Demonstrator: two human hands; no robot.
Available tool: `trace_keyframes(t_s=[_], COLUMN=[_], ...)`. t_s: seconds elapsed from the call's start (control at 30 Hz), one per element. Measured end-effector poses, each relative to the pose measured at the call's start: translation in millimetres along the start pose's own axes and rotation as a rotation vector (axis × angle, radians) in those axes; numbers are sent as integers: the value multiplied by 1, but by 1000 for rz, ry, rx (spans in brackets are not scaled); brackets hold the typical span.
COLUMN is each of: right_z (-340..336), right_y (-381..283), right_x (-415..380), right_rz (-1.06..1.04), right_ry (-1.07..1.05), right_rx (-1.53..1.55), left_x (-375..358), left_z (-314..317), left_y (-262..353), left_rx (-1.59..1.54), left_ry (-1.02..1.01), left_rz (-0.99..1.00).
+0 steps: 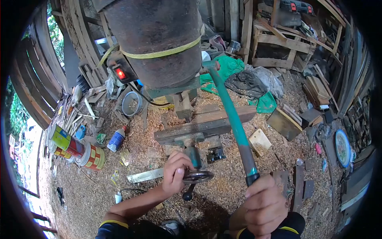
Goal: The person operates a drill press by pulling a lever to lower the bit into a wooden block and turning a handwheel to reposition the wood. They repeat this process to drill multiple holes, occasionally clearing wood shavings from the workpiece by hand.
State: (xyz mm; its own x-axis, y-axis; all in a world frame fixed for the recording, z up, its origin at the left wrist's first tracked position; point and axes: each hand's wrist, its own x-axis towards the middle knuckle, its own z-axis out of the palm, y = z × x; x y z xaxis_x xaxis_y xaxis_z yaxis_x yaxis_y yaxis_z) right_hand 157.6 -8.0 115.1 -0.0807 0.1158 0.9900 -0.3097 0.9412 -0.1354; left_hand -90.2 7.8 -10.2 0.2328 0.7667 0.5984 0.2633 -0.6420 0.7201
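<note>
My left hand (178, 172) is wrapped round the rim of a dark metal handwheel (203, 176) at the lower middle. The fingers of my right hand (266, 205) are closed on the dark grip of a long green lever (234, 119), which runs up to the machine's side. A dark wooden beam (179, 133) lies across the machine's clamp, beyond the handwheel. Above the beam hangs the machine's big rusty housing (159, 44), with a yellow strap (159, 53) round it. A red switch (120, 73) glows on its left side.
Stacked paint cans (91, 156) and a blue spray bottle (116, 140) stand at the left. A white bucket (132, 103) sits behind them. Green cloth (229, 67) lies behind the lever. Wood pieces (284, 123) and a round tray (342, 148) are at the right. Wood chips cover the floor.
</note>
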Motion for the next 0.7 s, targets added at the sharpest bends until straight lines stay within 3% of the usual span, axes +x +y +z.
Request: trace_keyframes(t_s=[0.33,0.43,0.7], right_z=[7,16,21], right_y=[2,-13,-23], right_x=[-34,-41,-31], right_rz=[-82,114,176], right_ry=[74,177,238], right_rx=[15,-132,-69], left_x=[-1,-1,-5], left_z=[1,0,6], left_y=[-1,3,9], left_rx=[59,109,164], left_ry=[2,-6,38], left_rz=[24,30,30])
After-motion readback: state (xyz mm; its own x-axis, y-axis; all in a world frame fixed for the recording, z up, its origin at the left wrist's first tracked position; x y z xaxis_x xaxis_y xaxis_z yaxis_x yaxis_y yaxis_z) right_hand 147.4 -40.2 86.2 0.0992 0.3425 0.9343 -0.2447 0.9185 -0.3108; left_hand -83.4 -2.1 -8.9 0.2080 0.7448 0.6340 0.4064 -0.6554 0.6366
